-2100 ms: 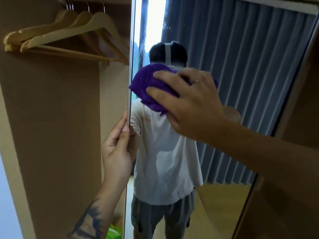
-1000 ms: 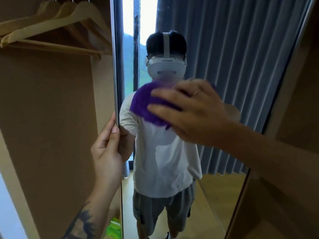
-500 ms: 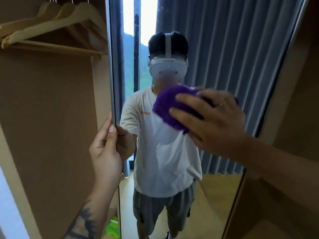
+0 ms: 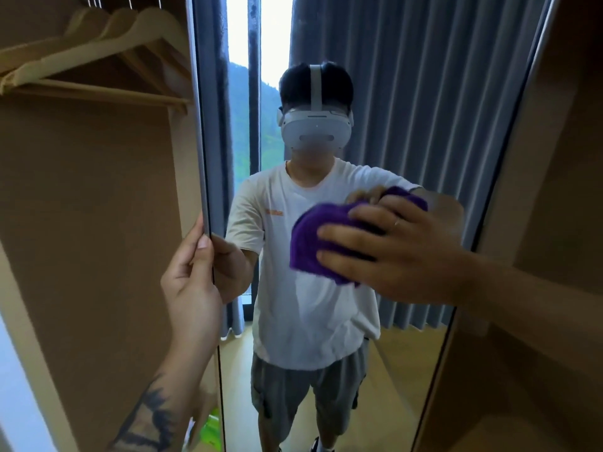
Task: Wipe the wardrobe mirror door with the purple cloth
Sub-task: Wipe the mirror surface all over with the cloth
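Right hand [image 4: 401, 252]: fingers spread and laid over a bunched purple terry cloth [image 4: 313, 246], pressing it flat against the glass; thin ring on one finger. The fingers curve over the wad, tips toward the left. Cloth sits under and left of the palm, at about mid-height of the glass, with a little purple showing above the knuckles too.

Left hand [image 4: 192, 275]: lower and to the left of the right hand, gripping the free vertical edge of the tall frameless wardrobe mirror door [image 4: 424, 109]; thumb lies up along the near side of the edge, the other fingers wrap behind it. Dark tattoo on the forearm [image 4: 146, 415] below it.

Between the two hands, the mirror reflects the person: white T-shirt, grey shorts, white headset. Above and around the right hand, the reflection shows pleated grey-blue curtains with a bright window gap and green hillside.

Left of the left hand: open wardrobe interior of plain brown board [image 4: 88, 239]. Above that hand, pale wooden coat hangers [image 4: 107, 50] hang empty in a row. Below it, near the floor, a small bright green object [image 4: 212, 432], too blurred to identify. Right of the right arm, brown panels of the wardrobe body [image 4: 561, 223].
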Demonstrator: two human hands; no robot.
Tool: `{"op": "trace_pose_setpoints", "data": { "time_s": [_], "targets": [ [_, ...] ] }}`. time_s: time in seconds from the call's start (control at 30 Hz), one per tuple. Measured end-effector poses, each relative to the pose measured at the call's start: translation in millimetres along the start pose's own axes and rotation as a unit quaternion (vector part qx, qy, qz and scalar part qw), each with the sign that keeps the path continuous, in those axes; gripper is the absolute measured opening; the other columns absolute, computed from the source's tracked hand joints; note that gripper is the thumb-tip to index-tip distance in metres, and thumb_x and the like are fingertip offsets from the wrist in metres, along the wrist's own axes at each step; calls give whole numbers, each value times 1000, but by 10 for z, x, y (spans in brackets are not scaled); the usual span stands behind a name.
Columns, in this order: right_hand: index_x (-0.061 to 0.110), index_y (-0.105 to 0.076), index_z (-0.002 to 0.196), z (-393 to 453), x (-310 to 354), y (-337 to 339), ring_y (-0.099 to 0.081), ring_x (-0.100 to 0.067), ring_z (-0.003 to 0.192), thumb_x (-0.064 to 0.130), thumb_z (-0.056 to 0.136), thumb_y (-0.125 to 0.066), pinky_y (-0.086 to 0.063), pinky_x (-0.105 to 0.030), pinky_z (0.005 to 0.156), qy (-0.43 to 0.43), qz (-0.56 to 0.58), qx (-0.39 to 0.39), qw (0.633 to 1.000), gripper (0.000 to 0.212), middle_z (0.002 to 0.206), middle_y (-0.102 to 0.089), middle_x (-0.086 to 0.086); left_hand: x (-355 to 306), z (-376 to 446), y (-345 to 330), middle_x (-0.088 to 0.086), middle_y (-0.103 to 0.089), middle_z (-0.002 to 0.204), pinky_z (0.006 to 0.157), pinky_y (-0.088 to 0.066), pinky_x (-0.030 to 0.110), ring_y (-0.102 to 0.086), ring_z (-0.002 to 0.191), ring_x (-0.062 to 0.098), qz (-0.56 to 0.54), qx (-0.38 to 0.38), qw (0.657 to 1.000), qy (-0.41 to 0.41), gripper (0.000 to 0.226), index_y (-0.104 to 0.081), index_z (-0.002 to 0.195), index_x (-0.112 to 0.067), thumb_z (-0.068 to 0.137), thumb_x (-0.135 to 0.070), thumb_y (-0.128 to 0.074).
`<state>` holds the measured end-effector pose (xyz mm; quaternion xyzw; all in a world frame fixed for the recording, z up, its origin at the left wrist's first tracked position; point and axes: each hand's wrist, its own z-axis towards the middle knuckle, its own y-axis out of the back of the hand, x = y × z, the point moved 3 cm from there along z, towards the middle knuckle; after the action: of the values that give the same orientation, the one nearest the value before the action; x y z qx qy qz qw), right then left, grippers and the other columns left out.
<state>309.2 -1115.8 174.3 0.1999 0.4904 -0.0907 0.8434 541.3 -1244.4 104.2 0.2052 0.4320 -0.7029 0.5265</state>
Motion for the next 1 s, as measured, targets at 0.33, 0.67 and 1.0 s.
{"op": "trace_pose_setpoints", "data": {
  "time_s": [0.33, 0.67, 1.0],
  "targets": [
    [29, -66, 135, -294, -130, 94, -64, -37, 119, 32, 96, -70, -49, -50, 97, -72, -32, -29, 996, 39, 144, -61, -4, -8, -63, -46, -44, -67, 82, 76, -44, -1, -61, 89, -25, 15, 9, 1000, 6, 44, -49, 145, -18, 103, -7, -56],
    [29, -54, 143, -409, -380, 204, -52, -36, 126, 40, 101, -59, -46, -54, 100, -193, -26, -52, 979, 44, 149, -47, -4, 79, -42, -16, -48, -65, 93, 83, -44, 1, -60, 101, -24, 15, -7, 1000, 3, 40, -51, 141, -24, 103, -14, -58],
    [32, -53, 143, -505, -380, 175, -50, -33, 126, 39, 98, -61, -43, -52, 100, -162, -37, -30, 986, 45, 150, -47, 0, 109, -64, -46, -48, -65, 88, 83, -44, 1, -60, 97, -25, 17, -12, 1000, -5, 41, -50, 144, -19, 104, -13, -56]
  ]
}}
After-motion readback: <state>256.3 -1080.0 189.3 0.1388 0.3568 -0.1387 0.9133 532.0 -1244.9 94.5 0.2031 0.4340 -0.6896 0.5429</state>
